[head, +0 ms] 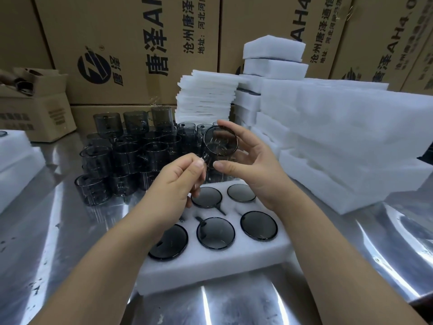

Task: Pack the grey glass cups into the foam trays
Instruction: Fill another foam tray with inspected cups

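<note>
Fingers (230, 127) of the right hand (253, 170) curve round a grey glass cup (220, 146), thumb under one side of the rim and forefinger over the other. The left hand (180, 181) pinches the cup's small handle between thumb and fingertip. The cup is tipped on its side with its mouth toward the camera, in the air above the far edge of a white foam tray (210, 270) lying on the shiny metal table (70, 231).

Five seated cups (215, 233) sit mouth-up in the tray's round pockets: three along the near row and two in the far row. The step in hand looks like checking or turning one more cup before it is seated. The next move calls for righting it, lining the handle up with the notch in the foam, and lowering it straight into a free pocket.

That free pocket is a guess: the left hand and wrist cover the far-left corner of the tray, so whether it is vacant cannot be seen. Loose cups (131, 158) are stacked behind, too dark and crowded to count. Foam pieces (339, 137) are piled at the right and run out of view. Cardboard boxes (131, 43) wall off the back.
</note>
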